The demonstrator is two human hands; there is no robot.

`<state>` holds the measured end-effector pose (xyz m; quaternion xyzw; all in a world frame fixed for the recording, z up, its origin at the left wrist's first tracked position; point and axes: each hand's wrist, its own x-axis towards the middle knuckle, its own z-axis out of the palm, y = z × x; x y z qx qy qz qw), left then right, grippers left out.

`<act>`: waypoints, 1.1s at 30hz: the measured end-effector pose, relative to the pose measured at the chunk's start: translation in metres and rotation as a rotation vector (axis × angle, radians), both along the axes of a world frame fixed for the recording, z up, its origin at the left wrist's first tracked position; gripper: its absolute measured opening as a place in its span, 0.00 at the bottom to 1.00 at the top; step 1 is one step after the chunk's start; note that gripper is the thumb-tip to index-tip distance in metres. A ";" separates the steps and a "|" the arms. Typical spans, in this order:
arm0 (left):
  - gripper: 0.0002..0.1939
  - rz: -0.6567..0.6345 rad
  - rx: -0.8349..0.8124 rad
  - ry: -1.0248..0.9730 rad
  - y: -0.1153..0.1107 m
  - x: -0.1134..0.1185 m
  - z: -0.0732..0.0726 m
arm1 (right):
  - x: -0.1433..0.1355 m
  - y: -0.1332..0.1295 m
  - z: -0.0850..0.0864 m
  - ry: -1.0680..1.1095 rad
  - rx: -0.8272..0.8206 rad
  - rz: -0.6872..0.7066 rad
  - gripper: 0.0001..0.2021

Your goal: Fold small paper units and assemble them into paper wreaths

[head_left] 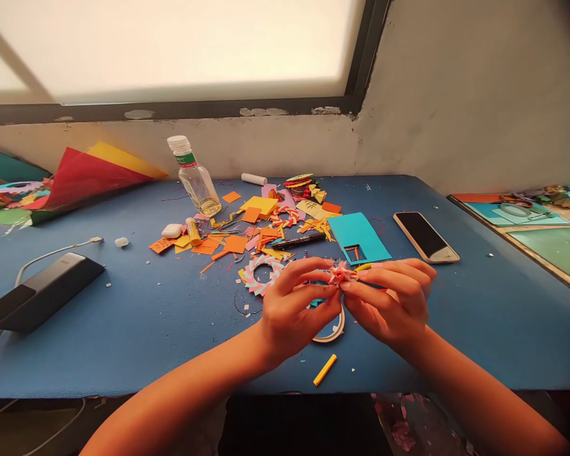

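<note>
Both hands meet over the blue table, right of centre. My left hand (300,303) pinches the left side of a small pink and red folded paper piece (341,275). On the other side, the fingertips of my right hand (393,297) hold the same piece, and a thin yellow strip (363,267) shows at those fingers. Partly hidden beneath the hands lies a white ring (331,335). A yellow folded strip (325,370) rests nearer the table's front edge. Just left of my left hand is a pink, white and blue paper ring (251,286).
Paper scraps, a black marker (298,240) and a glue stick (192,232) lie beyond the hands. A glass bottle (197,183) stands behind them. Right of these are a turquoise sheet (361,231) and a phone (426,237); a dark device (42,291) sits at left.
</note>
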<state>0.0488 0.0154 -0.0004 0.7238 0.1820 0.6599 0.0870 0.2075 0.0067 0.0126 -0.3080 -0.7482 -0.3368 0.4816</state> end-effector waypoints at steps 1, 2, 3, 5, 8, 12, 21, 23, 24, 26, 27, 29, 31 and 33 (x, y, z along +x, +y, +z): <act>0.10 0.002 0.001 0.000 0.000 0.000 0.000 | 0.000 0.000 0.000 -0.002 0.007 -0.005 0.03; 0.09 0.003 0.001 0.001 0.000 0.000 0.000 | 0.001 0.000 0.000 -0.004 0.014 -0.008 0.04; 0.09 0.006 0.001 0.001 -0.001 0.000 0.000 | 0.001 0.000 0.000 -0.004 0.020 -0.009 0.04; 0.09 0.011 -0.001 0.003 -0.001 0.000 0.000 | 0.001 0.000 -0.002 0.000 0.026 -0.008 0.04; 0.10 0.017 0.006 0.009 -0.001 -0.001 0.001 | 0.002 0.001 -0.004 0.011 0.023 -0.007 0.03; 0.10 0.015 0.018 0.014 -0.001 -0.002 0.001 | 0.001 0.001 -0.004 0.012 0.021 -0.003 0.02; 0.11 0.029 0.027 0.021 -0.001 -0.002 0.000 | 0.001 0.001 -0.005 0.020 0.030 -0.010 0.03; 0.11 0.033 0.032 0.021 -0.001 -0.003 0.000 | 0.001 0.001 -0.006 0.030 0.012 -0.013 0.04; 0.11 0.033 0.037 0.022 0.000 -0.003 0.000 | 0.001 0.001 -0.006 0.034 0.000 -0.017 0.04; 0.11 0.031 0.049 0.031 0.001 -0.003 -0.001 | 0.001 0.001 -0.007 0.043 -0.016 -0.027 0.04; 0.11 0.034 0.052 0.037 0.001 -0.004 -0.001 | 0.000 0.001 -0.008 0.047 -0.025 -0.031 0.04; 0.10 0.042 0.057 0.052 0.002 -0.005 -0.002 | -0.001 0.002 -0.009 0.055 -0.043 -0.037 0.05; 0.10 0.054 0.062 0.064 0.003 -0.005 -0.003 | -0.002 0.002 -0.010 0.055 -0.051 -0.043 0.06; 0.10 0.060 0.064 0.072 0.003 -0.006 -0.004 | -0.003 0.004 -0.012 0.054 -0.037 -0.051 0.05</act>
